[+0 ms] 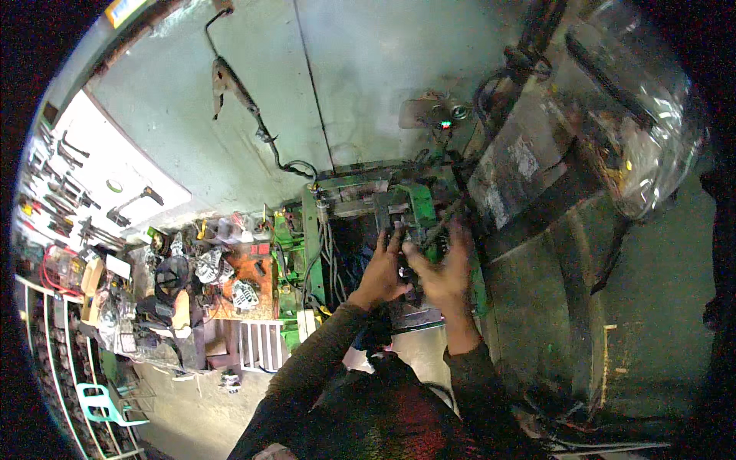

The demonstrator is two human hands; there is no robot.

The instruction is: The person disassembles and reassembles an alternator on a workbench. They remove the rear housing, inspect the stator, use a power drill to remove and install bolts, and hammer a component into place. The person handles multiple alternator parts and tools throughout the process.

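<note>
Both of my hands are over a green metal machine frame (310,222) at the centre. My left hand (379,272) has its fingers stretched upward and its thumb apart, beside dark metal parts in the frame. Whether its fingertips touch those parts is hard to make out. My right hand (445,272) is just to the right, partly smeared by motion, with its fingers spread and nothing visible in them. Beyond the hands stands a green bracket (420,203). Dark cables (326,249) run down the left side of the frame.
On the left, a cluttered bench holds alternator-like metal parts (245,294) on an orange board (264,287). A tool board (138,165) hangs beyond it. A turquoise chair (96,402) stands at lower left. On the right are a grey panel (521,165) and clear plastic wrapping (659,153).
</note>
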